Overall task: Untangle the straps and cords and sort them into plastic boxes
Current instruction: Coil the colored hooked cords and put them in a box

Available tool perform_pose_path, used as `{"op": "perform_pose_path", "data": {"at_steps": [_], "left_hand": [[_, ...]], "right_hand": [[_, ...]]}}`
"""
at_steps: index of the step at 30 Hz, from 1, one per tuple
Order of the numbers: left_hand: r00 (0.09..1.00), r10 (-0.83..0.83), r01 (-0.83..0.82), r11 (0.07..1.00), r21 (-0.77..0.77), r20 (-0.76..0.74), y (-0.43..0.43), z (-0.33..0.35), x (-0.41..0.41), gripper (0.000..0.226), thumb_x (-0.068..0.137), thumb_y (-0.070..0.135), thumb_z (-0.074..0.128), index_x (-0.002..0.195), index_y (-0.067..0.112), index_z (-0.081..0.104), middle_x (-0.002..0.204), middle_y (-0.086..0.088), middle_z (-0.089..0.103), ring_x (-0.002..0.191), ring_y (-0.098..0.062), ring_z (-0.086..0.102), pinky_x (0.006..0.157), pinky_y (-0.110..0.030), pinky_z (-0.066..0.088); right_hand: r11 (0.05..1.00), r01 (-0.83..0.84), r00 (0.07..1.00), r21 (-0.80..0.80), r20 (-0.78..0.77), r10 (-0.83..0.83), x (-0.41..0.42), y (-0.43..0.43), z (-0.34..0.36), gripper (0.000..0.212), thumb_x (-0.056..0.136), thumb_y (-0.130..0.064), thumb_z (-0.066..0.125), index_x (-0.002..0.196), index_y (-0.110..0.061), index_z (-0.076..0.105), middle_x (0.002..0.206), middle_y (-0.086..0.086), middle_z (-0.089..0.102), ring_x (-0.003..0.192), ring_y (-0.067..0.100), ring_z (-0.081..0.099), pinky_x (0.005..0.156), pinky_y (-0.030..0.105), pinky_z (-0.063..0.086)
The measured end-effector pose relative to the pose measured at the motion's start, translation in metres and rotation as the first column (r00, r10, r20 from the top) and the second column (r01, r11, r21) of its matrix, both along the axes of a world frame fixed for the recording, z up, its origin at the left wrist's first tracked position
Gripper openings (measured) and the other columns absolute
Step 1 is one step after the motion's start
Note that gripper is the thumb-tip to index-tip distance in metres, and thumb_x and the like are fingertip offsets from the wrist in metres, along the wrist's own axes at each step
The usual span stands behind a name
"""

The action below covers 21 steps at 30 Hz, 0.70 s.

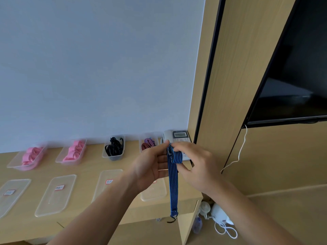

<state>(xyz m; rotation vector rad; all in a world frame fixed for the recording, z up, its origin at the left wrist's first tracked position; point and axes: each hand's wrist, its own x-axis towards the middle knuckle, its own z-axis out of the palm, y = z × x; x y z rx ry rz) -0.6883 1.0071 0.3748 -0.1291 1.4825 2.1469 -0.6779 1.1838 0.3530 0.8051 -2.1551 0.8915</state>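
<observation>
Blue strap [173,183]: between my two hands, tail hanging down past the desk [85,167] edge.
Left hand [150,167]: pinches the strap top.
Right hand [196,167]: strap wound around my fingers [185,147].
Lids [56,193]: flat on desk.
Boxes [115,157]: by the wall [88,68], holding pink straps [75,150], black cords [114,147].

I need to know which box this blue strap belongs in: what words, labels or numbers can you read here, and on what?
Nothing can be read.
Far-left lid label: red-bordered, blurred, unreadable.
Second lid label: dark marks, too blurred to read.
Third lid label: blurred, unreadable.
Telephone: print above its screen and on its keys, too small to read.
</observation>
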Motion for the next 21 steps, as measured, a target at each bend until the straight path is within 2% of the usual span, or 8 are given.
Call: {"op": "perform_pose_path", "data": {"at_steps": [4,9,12,15,16,18,20,21], "left_hand": [[0.999,0.012,-0.011,1.000,0.018,-0.034,0.000,-0.002,-0.002,0.025,0.099,0.030,0.064,0.100,0.011,0.080,0.100,-0.016,0.073,0.089,-0.027,0.072,0.082,-0.040,0.061],[0.998,0.026,-0.022,0.998,0.059,-0.063,-0.004,0.001,-0.005,0.026,0.102,0.021,0.058,0.102,0.008,0.081,0.093,-0.013,0.075,0.079,-0.022,0.075,0.069,-0.034,0.062],[0.995,0.020,-0.016,0.999,0.049,-0.094,-0.006,0.002,-0.006,0.024,0.101,0.018,0.059,0.107,0.005,0.078,0.096,-0.014,0.075,0.080,-0.023,0.074,0.069,-0.034,0.061],[0.990,-0.013,0.018,0.999,0.040,-0.137,-0.005,0.000,-0.005,0.024,0.101,0.014,0.058,0.109,0.002,0.077,0.107,-0.019,0.073,0.086,-0.026,0.073,0.074,-0.036,0.061],[0.988,-0.023,0.028,0.999,0.030,-0.151,-0.004,0.000,-0.004,0.024,0.102,0.012,0.057,0.111,0.001,0.076,0.110,-0.020,0.073,0.087,-0.025,0.073,0.074,-0.036,0.061],[0.981,-0.045,0.045,0.999,-0.006,-0.190,-0.004,-0.001,-0.004,0.025,0.103,0.010,0.055,0.116,0.001,0.074,0.114,-0.019,0.074,0.091,-0.024,0.073,0.078,-0.036,0.061],[0.969,-0.076,0.066,0.996,-0.053,-0.233,-0.004,0.000,-0.003,0.026,0.104,0.008,0.054,0.119,0.001,0.073,0.115,-0.017,0.075,0.094,-0.024,0.072,0.080,-0.036,0.061],[0.965,-0.092,0.077,0.994,-0.072,-0.245,-0.003,-0.001,-0.002,0.026,0.104,0.008,0.054,0.120,0.001,0.073,0.115,-0.018,0.075,0.095,-0.024,0.072,0.080,-0.036,0.061]], "right_hand": [[0.997,-0.051,0.999,0.056,0.008,0.051,0.003,0.004,-0.003,0.040,0.073,0.010,0.074,0.109,-0.004,0.067,0.123,0.005,0.068,0.123,0.016,0.061,0.101,0.035,0.051],[0.987,-0.121,0.992,0.103,0.049,0.117,0.006,0.005,-0.005,0.029,0.083,-0.006,0.071,0.112,-0.005,0.067,0.132,0.005,0.062,0.133,0.017,0.052,0.106,0.039,0.047],[0.993,-0.108,0.994,0.053,0.032,0.107,0.007,0.002,0.000,0.017,0.088,-0.011,0.070,0.104,-0.007,0.073,0.125,0.005,0.066,0.126,0.015,0.057,0.102,0.037,0.049],[0.991,-0.048,0.998,-0.123,0.045,0.053,0.004,-0.001,0.008,0.010,0.082,-0.007,0.075,0.092,-0.009,0.074,0.104,-0.001,0.071,0.102,0.011,0.066,0.085,0.034,0.054],[0.984,-0.010,0.994,-0.178,0.108,0.030,0.003,-0.002,0.011,0.018,0.079,-0.009,0.078,0.095,-0.012,0.071,0.101,-0.005,0.070,0.098,0.009,0.066,0.082,0.034,0.054],[0.970,0.063,0.943,-0.236,0.332,0.020,0.001,0.000,0.015,0.043,0.075,-0.015,0.084,0.113,-0.020,0.065,0.108,-0.011,0.065,0.102,0.008,0.063,0.085,0.029,0.053],[0.976,0.071,0.819,-0.207,0.571,0.061,-0.003,0.005,0.019,0.065,0.075,-0.018,0.086,0.131,-0.028,0.054,0.120,-0.013,0.060,0.113,0.005,0.057,0.089,0.026,0.051],[0.983,0.040,0.752,-0.181,0.653,0.090,-0.006,0.007,0.021,0.066,0.077,-0.017,0.085,0.133,-0.029,0.052,0.124,-0.013,0.059,0.118,0.005,0.055,0.091,0.026,0.052]]}}
